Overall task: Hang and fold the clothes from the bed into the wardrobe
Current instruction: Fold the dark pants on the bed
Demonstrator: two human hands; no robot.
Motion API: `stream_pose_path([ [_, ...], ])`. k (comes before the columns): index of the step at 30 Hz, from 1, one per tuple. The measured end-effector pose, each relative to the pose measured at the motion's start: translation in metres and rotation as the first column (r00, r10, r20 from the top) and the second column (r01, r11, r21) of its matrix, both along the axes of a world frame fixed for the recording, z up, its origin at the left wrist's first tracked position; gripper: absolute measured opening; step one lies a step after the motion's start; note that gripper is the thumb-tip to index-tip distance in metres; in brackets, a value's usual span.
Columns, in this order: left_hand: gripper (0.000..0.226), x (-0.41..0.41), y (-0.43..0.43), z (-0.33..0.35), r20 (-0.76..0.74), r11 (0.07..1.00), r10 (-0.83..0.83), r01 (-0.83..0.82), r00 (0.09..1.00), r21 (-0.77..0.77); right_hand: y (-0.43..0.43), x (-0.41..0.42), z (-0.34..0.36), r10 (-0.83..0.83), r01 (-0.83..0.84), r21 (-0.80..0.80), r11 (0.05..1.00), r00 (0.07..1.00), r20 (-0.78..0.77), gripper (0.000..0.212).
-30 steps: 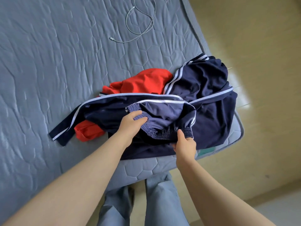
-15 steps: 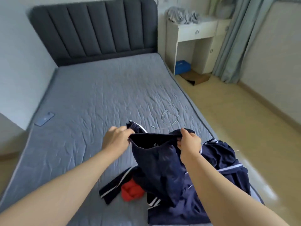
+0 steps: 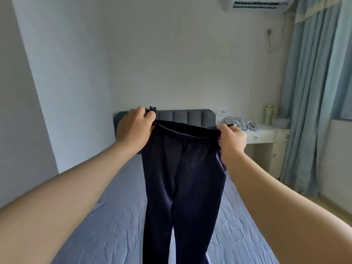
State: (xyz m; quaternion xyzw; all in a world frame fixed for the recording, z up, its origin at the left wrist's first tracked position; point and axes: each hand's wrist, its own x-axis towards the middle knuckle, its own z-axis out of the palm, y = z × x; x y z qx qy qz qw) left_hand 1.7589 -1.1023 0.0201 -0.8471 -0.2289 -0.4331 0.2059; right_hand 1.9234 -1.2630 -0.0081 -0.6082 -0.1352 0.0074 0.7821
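Your left hand (image 3: 133, 126) and right hand (image 3: 231, 139) each grip one end of the waistband of the navy trousers (image 3: 182, 178), fingers curled round the elastic, so the waistband spans the gap between them. You hold the trousers up in front of you, above the bed (image 3: 118, 225). Their two legs hang straight down past the near edge of the view, so you cannot tell whether the cuffs touch the mattress. A white cable (image 3: 233, 232) lies looped on the mattress, just right of the hanging legs. At the far end stands the dark padded headboard (image 3: 192, 115). Right of it, a white desk (image 3: 266, 134) carries a crumpled grey cloth (image 3: 240, 122) and a green cup (image 3: 270, 114). Blue curtains (image 3: 314, 92) hang on the right.
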Motion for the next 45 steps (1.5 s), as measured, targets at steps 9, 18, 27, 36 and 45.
stream_pose_path([
  [9, 0.023, -0.033, 0.012, 0.118, 0.478, 0.941, -0.191, 0.299, 0.857, -0.159, 0.022, -0.03, 0.122, -0.071, 0.055, 0.047, 0.997, 0.875, 0.479, 0.032],
  [18, 0.02, -0.046, 0.01, 0.162, 0.679, 0.795, -0.282, 0.561, 0.678, -0.23, 0.016, -0.01, 0.131, 0.077, -0.074, -0.038, 0.997, 0.637, 0.767, 0.027],
  [27, 0.044, -0.037, 0.018, 0.149, 0.575, 0.807, -0.286, 0.516, 0.767, -0.286, 0.028, 0.028, 0.113, 0.186, 0.142, -0.359, 0.922, 0.651, 0.736, 0.015],
  [36, 0.049, -0.03, 0.031, 0.133, 0.53, 0.833, -0.221, 0.441, 0.819, -0.334, 0.025, 0.038, 0.096, 0.431, -0.017, -0.539, 0.842, 0.623, 0.653, 0.018],
  [45, 0.04, -0.034, 0.043, 0.114, 0.448, 0.791, -0.233, 0.436, 0.863, -0.429, 0.028, 0.037, 0.088, 0.678, 0.035, -0.806, 0.59, 0.522, 0.519, 0.01],
])
